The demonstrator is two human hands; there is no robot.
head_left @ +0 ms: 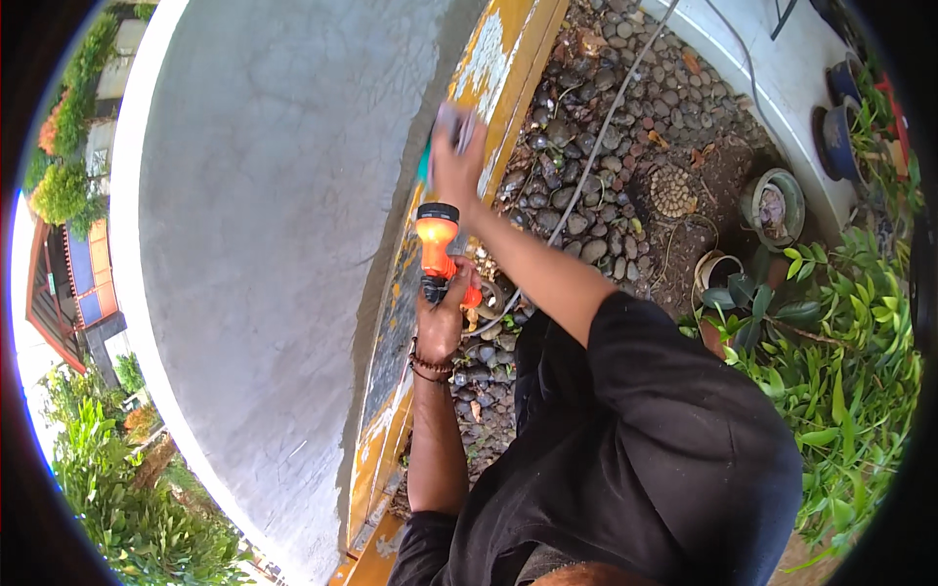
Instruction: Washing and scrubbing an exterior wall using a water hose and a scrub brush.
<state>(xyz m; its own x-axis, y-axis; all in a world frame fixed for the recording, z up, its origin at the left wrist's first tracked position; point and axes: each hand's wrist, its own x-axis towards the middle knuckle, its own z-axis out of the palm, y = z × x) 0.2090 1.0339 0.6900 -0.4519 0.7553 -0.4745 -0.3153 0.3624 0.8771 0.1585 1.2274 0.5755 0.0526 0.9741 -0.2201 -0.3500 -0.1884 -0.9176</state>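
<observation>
My left hand (442, 317), with beaded bracelets at the wrist, is closed round an orange and black hose spray nozzle (437, 234). The nozzle's round black head points up, away from me; no water shows clearly. Farther up, my right hand (459, 161) presses a grey and teal block-like thing (424, 164) against the ledge (498, 73). Motion smears that thing, and its kind cannot be made out. The ledge is yellow with peeling paint, showing white and dark grey patches, and runs along the foot of a smooth grey cement wall (283, 254).
Dark rounded pebbles (567, 186) cover the ground right of the ledge, and a thin grey hose (608, 122) crosses them. Flowerpots (774, 207) and leafy plants (831, 381) stand on the right, by a white curved wall (713, 44). Bushes (127, 508) show beyond the cement wall.
</observation>
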